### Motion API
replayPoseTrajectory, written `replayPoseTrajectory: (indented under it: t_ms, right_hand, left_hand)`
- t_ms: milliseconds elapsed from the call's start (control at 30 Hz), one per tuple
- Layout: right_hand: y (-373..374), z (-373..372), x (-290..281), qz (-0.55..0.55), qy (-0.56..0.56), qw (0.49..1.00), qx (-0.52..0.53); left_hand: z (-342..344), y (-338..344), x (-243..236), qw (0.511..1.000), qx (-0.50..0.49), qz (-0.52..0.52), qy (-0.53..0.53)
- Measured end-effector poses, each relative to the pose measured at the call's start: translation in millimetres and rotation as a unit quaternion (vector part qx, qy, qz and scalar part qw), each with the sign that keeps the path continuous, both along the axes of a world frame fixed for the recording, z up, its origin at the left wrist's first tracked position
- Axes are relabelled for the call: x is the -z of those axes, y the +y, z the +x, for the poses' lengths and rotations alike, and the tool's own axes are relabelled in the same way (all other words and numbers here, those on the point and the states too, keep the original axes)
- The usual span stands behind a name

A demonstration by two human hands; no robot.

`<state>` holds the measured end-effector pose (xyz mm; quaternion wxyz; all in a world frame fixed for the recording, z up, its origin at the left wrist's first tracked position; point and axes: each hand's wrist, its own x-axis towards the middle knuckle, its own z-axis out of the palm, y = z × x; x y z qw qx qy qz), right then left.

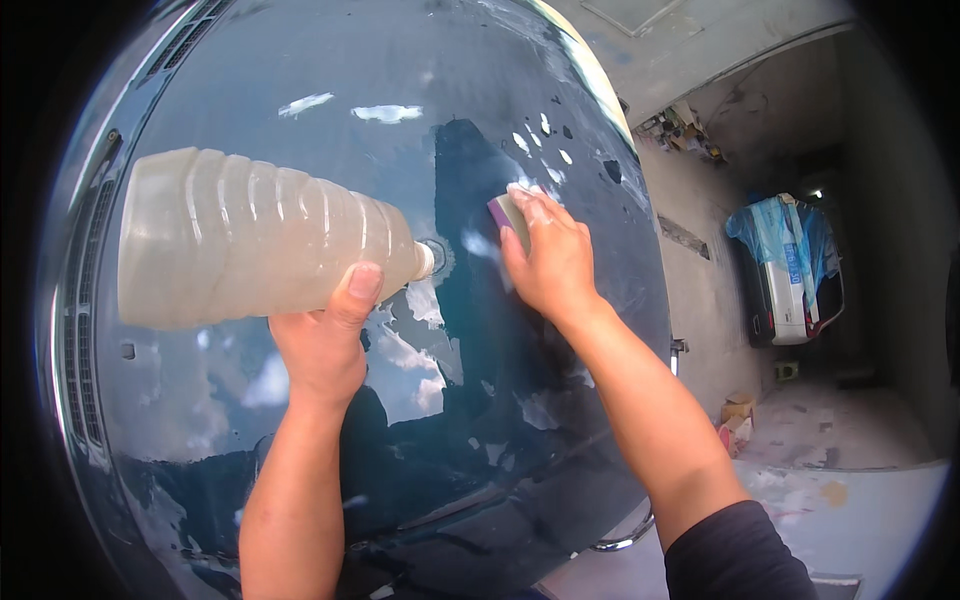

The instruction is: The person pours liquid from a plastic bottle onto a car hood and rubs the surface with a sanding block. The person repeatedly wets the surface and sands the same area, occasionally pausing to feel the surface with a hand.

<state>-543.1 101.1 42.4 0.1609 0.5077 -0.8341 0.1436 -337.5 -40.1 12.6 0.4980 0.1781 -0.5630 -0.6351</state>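
Left hand: the left hand (322, 340) is gripping a big ribbed plastic bottle (260, 238) from below, thumb wrapped up over its side, fingers closed round the body out of sight.
Bottle: it is lying tipped on its side above the car hood (300, 60), full of cloudy liquid, its neck pointing right and touching down near the middle of the panel.
Right hand: the right hand (548, 255) is pressing flat, fingers spread and curled over a small sanding block (508, 215); the grip is closed down on it, palm on top.
Block: grey with a purple edge, it is sitting on the hood just right of the bottle's neck, towards the right edge of the panel.
Hood: dark blue-green, glossy and wet, it is mirroring sky, clouds and the person's shadow.
Background: a parked car draped in a blue plastic sheet (785, 235) is standing well apart on the right, beyond bare concrete ground (850, 430).
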Motion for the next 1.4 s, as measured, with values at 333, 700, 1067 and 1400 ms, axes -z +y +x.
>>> replayPoseTrajectory:
  t_ms: [333,700,1067,1400]
  right_hand:
    - [58,39,4,0.011,-0.017,0.996,-0.089]
    - [18,33,10,-0.057,-0.043,0.991,-0.112]
    - [13,26,14,-0.078,-0.070,0.985,-0.136]
    - [-16,-28,14,-0.114,-0.043,0.990,-0.071]
  left_hand:
    - [8,2,-21,1.000,-0.020,0.020,-0.002]
    - [9,2,-21,1.000,-0.005,0.022,-0.005]
    - [11,0,-20,0.999,-0.006,0.004,-0.033]
    - [2,4,-22,1.000,0.005,0.014,-0.013]
